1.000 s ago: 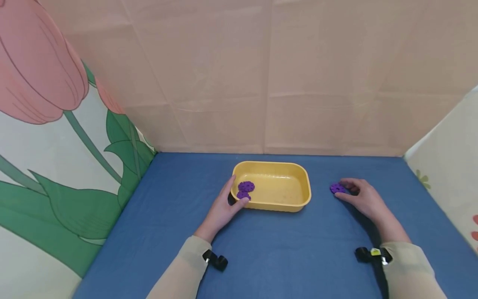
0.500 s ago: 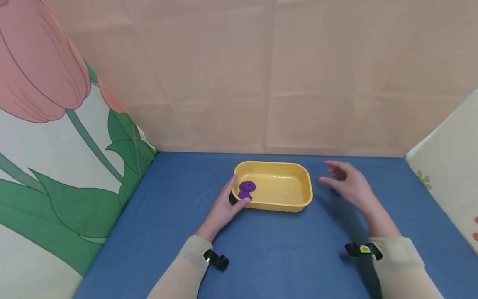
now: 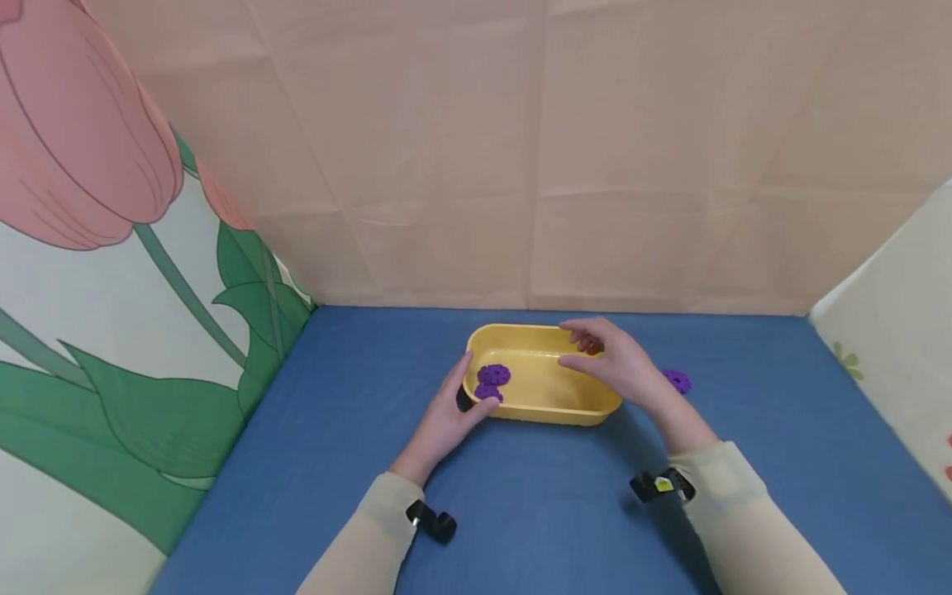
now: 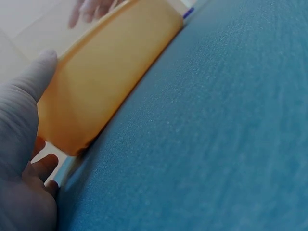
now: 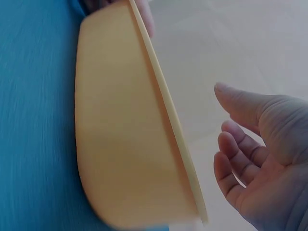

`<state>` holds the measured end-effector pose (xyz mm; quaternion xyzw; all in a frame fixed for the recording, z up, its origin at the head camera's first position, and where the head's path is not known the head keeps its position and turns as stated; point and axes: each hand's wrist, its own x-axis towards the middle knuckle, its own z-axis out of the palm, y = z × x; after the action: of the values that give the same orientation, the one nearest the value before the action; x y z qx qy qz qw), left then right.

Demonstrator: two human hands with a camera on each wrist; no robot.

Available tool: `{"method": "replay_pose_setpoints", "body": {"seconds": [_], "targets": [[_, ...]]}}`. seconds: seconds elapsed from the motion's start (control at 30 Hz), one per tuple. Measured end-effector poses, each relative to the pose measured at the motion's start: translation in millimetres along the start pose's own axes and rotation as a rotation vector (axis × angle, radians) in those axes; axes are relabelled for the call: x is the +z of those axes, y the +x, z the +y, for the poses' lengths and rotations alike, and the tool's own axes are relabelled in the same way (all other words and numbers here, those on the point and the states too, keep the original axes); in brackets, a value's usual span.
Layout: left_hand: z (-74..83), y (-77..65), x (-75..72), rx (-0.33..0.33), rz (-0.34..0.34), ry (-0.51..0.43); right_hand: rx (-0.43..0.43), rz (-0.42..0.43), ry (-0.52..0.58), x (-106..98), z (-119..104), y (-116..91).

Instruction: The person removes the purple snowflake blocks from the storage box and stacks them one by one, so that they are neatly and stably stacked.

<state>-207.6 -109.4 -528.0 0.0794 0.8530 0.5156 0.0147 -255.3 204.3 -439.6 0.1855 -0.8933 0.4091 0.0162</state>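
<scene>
A shallow yellow plastic tray [image 3: 554, 413] rests on the blue cloth. My left hand [image 3: 445, 413] holds its left end, thumb at the near rim and fingers round the side. Inside, by that hand, lie two purple notched plastic discs [image 3: 494, 375]. A third purple disc [image 3: 676, 381] is on the cloth to the right of the tray. My right hand [image 3: 613, 359] hovers above the tray's right half with thumb and fingers apart, holding nothing. In the right wrist view its loosely bent fingers [image 5: 236, 159] stand clear of the yellow wall.
Blue cloth [image 3: 550, 512] covers the table. A beige sheet [image 3: 476, 165] hangs behind the far edge. On the left stands a panel with printed tulips [image 3: 82, 124], on the right a pale panel [image 3: 907, 330].
My right hand let go of the purple disc on the right, leaving it on the cloth, and moved left over the tray. The left hand kept its hold on the tray.
</scene>
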Motion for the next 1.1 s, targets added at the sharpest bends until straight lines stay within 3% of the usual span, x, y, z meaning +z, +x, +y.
{"method": "replay_pose_setpoints", "body": {"seconds": [0.23, 0.53, 1.1], "targets": [[-3.2, -0.3, 1.6, 0.008, -0.006, -0.012, -0.075, -0.032, 0.025, 28, -14, 17], [-3.4, 1.4, 1.0, 0.029, -0.002, -0.019, -0.110, -0.092, 0.024, 50, -23, 31], [-4.6, 2.9, 1.9, 0.015, 0.002, -0.004, -0.062, -0.159, 0.009, 85, -12, 57]]}}
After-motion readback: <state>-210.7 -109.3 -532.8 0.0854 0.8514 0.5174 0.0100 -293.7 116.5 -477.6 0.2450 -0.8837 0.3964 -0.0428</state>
